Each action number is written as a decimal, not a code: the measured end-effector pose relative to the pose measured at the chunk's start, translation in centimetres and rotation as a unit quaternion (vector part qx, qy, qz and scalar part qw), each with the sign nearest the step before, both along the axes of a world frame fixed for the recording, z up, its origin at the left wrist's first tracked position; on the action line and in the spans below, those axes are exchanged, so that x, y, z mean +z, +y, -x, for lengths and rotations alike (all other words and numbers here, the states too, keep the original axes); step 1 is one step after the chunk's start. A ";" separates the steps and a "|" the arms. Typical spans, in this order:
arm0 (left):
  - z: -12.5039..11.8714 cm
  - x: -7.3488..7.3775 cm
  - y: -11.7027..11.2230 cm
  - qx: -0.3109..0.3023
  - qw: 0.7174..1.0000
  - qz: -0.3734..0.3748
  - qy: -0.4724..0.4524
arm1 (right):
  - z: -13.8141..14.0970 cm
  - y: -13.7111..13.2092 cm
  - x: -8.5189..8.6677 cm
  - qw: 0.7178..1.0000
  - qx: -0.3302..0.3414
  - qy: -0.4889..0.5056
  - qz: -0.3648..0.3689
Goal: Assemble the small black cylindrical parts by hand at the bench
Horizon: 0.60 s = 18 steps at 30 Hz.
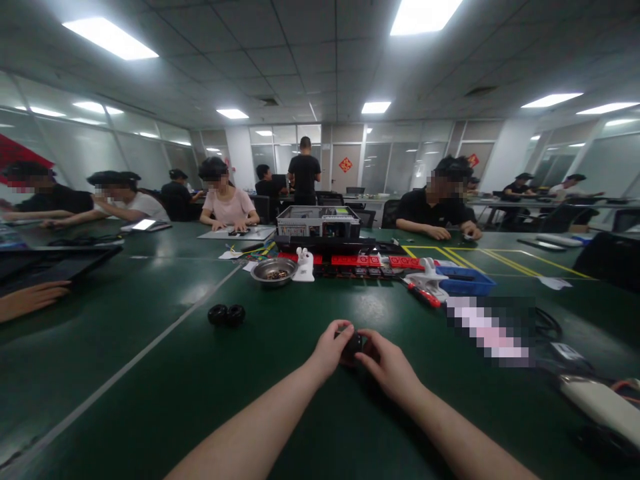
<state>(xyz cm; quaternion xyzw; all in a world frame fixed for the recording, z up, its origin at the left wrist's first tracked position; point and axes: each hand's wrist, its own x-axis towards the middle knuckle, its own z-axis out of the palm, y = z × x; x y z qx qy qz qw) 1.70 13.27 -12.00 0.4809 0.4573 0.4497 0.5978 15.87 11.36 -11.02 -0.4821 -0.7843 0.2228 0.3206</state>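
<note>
Above the green tabletop, a small glossy black round piece [355,343] is between my two hands. My left hand [331,348] has its thumb and fingers closed on its left side. From the right, my right hand [386,363] curls thumb and forefinger around it; some of its fingers are hidden. Most of the piece is covered, so its exact kind is unclear. To the left on the table, two similar black round pieces, wheel-like in shape, stand side by side: one black wheel-like piece [217,315] and another black wheel-like piece [236,315].
Ahead lie a metal bowl [273,281] of small parts, an open computer case [319,223], red strips [350,261], red-handled pliers [424,295] and a blue tray [465,282]. A white device [600,403] lies right. At left, another person's hand [35,300] rests by a black panel [55,270].
</note>
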 end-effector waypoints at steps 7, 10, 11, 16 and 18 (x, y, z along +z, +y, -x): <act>-0.1 0.0 0.2 -0.017 1.000 0.002 0.023 | 0.0 -0.3 0.1 1.000 -0.017 -0.013 0.007; -0.1 0.1 0.0 -0.015 1.000 -0.009 0.016 | -0.1 0.0 0.1 0.998 -0.038 -0.005 0.046; -0.1 0.2 0.0 -0.016 1.000 -0.010 0.015 | -0.2 0.1 0.1 0.998 -0.035 -0.007 0.054; 0.0 0.3 -0.2 -0.010 1.000 -0.005 0.007 | -0.2 0.3 0.1 0.998 -0.015 -0.015 0.060; 0.1 0.3 -0.2 -0.012 1.000 -0.009 -0.006 | -0.1 0.3 0.0 0.998 -0.007 -0.001 0.060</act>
